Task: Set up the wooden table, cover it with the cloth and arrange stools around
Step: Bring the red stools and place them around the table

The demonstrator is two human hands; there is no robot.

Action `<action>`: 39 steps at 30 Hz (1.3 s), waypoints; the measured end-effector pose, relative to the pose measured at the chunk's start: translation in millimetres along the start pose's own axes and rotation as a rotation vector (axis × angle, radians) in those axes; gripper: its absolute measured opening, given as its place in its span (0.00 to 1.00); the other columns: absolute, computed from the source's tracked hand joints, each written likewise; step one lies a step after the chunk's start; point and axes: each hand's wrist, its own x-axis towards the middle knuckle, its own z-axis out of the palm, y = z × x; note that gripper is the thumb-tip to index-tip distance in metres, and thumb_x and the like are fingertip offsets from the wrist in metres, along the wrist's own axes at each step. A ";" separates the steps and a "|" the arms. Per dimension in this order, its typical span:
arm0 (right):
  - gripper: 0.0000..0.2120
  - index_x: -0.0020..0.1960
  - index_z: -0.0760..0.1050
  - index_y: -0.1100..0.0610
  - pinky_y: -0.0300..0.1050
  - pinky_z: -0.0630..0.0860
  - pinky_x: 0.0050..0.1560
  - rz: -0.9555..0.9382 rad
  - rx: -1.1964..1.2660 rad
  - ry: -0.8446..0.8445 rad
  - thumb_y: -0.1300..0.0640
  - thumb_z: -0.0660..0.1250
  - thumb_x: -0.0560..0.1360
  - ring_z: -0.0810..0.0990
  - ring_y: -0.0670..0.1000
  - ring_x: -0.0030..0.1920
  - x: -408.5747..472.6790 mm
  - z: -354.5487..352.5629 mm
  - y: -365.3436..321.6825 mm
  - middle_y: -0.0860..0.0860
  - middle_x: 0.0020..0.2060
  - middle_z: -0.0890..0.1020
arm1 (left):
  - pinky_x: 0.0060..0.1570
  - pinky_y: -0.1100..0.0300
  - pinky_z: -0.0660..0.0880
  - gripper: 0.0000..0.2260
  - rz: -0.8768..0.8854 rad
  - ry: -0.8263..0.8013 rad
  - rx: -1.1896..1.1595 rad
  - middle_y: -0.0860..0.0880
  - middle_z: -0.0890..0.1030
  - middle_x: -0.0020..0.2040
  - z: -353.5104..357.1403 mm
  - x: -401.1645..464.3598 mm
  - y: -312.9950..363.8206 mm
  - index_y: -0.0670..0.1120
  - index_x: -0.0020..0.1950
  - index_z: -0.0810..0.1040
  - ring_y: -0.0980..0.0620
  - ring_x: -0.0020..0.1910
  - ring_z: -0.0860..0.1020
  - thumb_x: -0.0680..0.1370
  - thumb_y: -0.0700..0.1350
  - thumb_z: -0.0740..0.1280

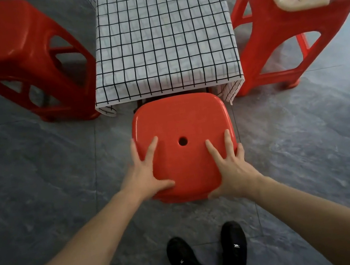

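With the checked cloth [161, 34] already over the table, the stool-arranging step is in hand: left hand [146, 174] and right hand [230, 169] rest spread-fingered on the near red stool [179, 122] at the table's near edge, likely needing only a final nudge inward.
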 end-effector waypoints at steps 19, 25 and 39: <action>0.65 0.75 0.27 0.46 0.64 0.74 0.61 0.036 -0.215 0.052 0.40 0.78 0.64 0.53 0.76 0.71 -1.2 15.0 -4.7 0.65 0.71 0.27 | 0.58 0.44 0.77 0.62 0.008 -0.036 0.220 0.53 0.20 0.71 23.7 -22.1 5.5 0.69 0.73 0.32 0.33 0.74 0.50 0.60 0.63 0.79; 0.45 0.78 0.44 0.49 0.61 0.74 0.60 0.046 -0.195 -0.038 0.49 0.71 0.73 0.59 0.69 0.72 -18.4 -47.5 -20.5 0.61 0.77 0.43 | 0.70 0.41 0.62 0.47 -0.059 -0.075 0.341 0.48 0.34 0.78 0.8 -38.5 31.3 0.59 0.79 0.41 0.34 0.76 0.50 0.72 0.56 0.73; 0.41 0.80 0.43 0.51 0.60 0.61 0.73 -0.158 -0.199 0.471 0.43 0.63 0.76 0.50 0.60 0.78 -233.7 -346.7 -78.5 0.55 0.79 0.49 | 0.76 0.45 0.42 0.38 0.053 0.330 0.374 0.52 0.36 0.79 -283.8 -198.2 174.8 0.54 0.79 0.38 0.50 0.78 0.37 0.78 0.64 0.57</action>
